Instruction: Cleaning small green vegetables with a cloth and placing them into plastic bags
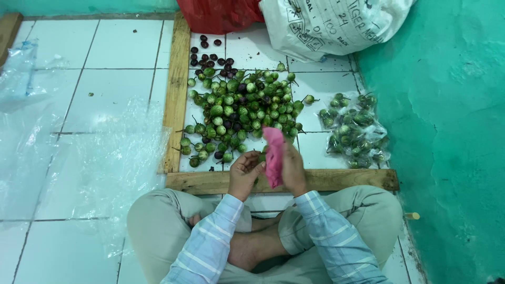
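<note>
- The floor is white square ceramic tile (110,47) with dark grout lines, filling the left and centre of the frame.
- A wall painted rough turquoise-green (447,131) runs down the right side of the frame; a strip of the same colour crosses the top left.
- Pale wooden planks (176,94) form a low frame on the tiles, one upright at centre left, another lying across the lower centre just in front of the person's crossed legs.
- Inside that frame lies a heap of small round green eggplants with stems (242,108), with a few dark purple round ones (213,58) above it.
- At right, a clear plastic bag filled with green eggplants (355,131) rests near the wall.
- Crumpled clear plastic sheets (100,158) cover the tiles at left.
- A red plastic bag (218,13) and a white woven sack (331,21) sit at the top edge.
- The left hand (244,171) and right hand (292,168) both pinch a thin pink plastic bag (273,155), held up at centre frame above the lower plank, fingers pressed on its edges.
</note>
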